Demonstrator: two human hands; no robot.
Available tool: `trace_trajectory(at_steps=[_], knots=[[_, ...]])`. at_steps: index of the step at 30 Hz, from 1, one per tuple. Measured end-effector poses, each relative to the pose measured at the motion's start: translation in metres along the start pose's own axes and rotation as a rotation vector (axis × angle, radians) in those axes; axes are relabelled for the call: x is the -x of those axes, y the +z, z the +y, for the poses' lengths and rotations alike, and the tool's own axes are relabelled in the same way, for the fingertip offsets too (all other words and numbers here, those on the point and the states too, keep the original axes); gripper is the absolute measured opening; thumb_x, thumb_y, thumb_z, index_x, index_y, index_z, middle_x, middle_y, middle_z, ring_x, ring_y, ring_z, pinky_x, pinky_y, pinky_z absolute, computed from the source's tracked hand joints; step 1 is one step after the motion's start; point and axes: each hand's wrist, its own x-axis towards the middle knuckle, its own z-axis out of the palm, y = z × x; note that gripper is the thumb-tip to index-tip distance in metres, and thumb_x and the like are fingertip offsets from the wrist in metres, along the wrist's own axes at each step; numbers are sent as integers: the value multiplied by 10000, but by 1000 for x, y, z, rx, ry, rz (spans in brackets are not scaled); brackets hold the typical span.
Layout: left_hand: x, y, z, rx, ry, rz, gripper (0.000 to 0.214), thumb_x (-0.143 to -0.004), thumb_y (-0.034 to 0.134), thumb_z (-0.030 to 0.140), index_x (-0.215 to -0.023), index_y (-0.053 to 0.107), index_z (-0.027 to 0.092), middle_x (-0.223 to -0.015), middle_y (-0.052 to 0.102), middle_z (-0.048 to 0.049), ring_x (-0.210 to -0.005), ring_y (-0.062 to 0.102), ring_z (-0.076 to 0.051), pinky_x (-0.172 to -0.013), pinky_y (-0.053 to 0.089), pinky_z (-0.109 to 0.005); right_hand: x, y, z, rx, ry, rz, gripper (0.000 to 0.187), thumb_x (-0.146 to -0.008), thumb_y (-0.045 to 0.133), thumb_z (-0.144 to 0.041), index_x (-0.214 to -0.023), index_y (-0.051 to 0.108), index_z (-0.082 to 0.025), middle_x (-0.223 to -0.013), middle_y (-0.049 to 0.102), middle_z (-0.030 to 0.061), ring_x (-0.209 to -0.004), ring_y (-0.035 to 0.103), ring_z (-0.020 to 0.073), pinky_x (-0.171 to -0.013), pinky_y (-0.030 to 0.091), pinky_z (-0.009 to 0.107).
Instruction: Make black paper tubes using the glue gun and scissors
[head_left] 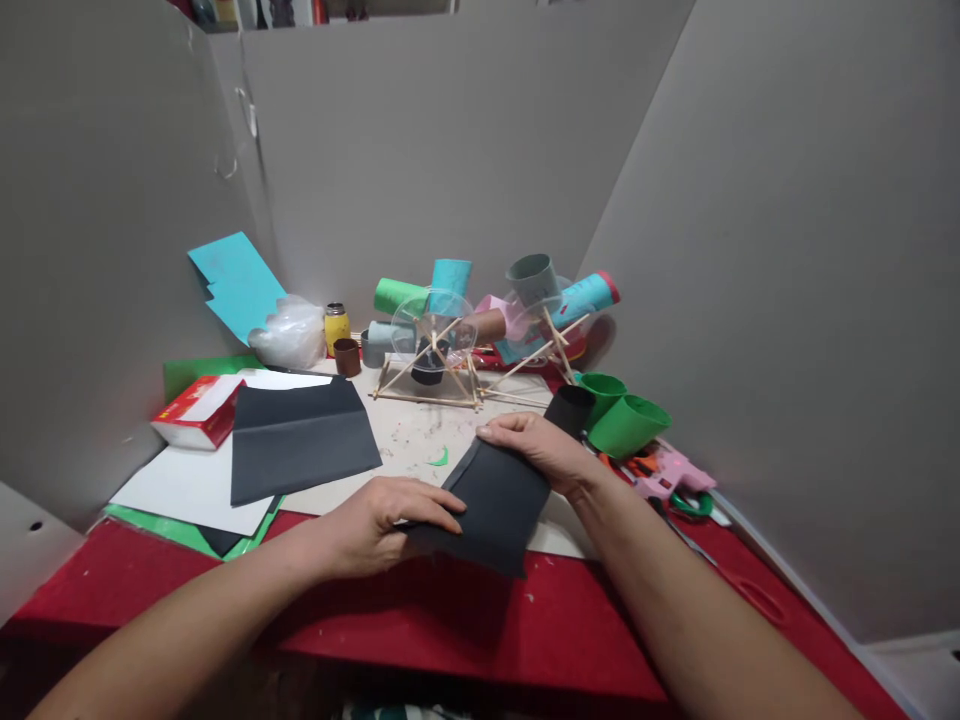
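Left hand: fingers laid over the near corner of the black sheet, clamping it; the thumb is hidden.
Right hand: fingers hooked over the far edge, gripping it.
Black sheet: held between the two sets of fingers just above the red desk, gripped at opposite edges so it appears to bow.
Just past the right fingers: black tube, green cups, pink glue gun.
Left of the left fingers: folded dark paper, lying flat.
Beyond both: stick-and-cup wheel model.
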Motion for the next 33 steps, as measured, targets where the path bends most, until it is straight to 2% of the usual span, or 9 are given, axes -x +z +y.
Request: trace_trajectory(at_steps=[5,8,10,14,18,21,26,29,33], knots=[[0,5,1,-13,-34,-59,217,-901,518,219,-991,696,134,-1028,729,-135,-945,684,-182,-852,504,-262,2,2,0,105,-37,23,379,-640,788,-498,-660,690,-133,-521,610,-13,-433,494,97,-442,356,209],[0,7,0,64,-214,-75,237,-909,518,286,-923,700,136,-815,709,-49,-726,635,-133,-694,478,-214,6,12,-2,189,-95,36,345,-672,769,-477,-697,724,-136,-578,637,-4,-500,514,105,-485,366,212],[0,9,-1,154,-353,-67,260,-895,538,331,-802,678,134,-661,603,17,-598,522,-93,-586,410,-189,11,22,-4,243,-130,30,309,-695,757,-448,-696,738,-140,-597,639,-5,-538,513,108,-510,367,214],[-3,13,-7,275,-513,58,396,-839,601,377,-547,492,134,-524,343,66,-515,314,-57,-490,279,-178,20,40,-4,319,-198,-66,239,-734,720,-386,-752,755,-150,-683,677,9,-630,556,138,-584,404,232],[-4,13,-11,317,-562,188,366,-827,605,368,-562,521,130,-528,423,48,-521,383,-67,-503,324,-187,24,41,-4,248,-171,-212,272,-746,721,-411,-762,723,-140,-658,650,-1,-564,532,122,-532,385,223],[-3,12,-12,190,-488,274,308,-829,617,328,-598,594,125,-539,516,27,-537,466,-83,-523,365,-195,23,33,-5,177,-161,-156,409,-793,664,-527,-679,668,-135,-570,590,-20,-487,471,92,-464,333,200],[0,13,-13,-79,-70,478,97,-807,666,202,-737,673,135,-864,739,-99,-784,675,-166,-740,507,-269,16,26,-3,-77,-252,2,424,-802,630,-592,-787,712,-176,-729,680,9,-707,604,150,-648,478,244],[1,11,-12,-267,130,464,19,-802,657,142,-808,675,145,-1016,732,-156,-931,685,-199,-864,504,-331,13,27,-3,-283,-239,50,376,-773,689,-540,-878,731,-182,-845,710,29,-780,628,164,-689,521,263],[3,8,-11,-400,203,389,50,-822,612,132,-838,655,152,-1108,697,-185,-992,670,-209,-910,493,-368,9,25,-5,-415,-190,140,312,-763,716,-480,-906,703,-203,-861,710,11,-712,642,146,-594,574,255]])
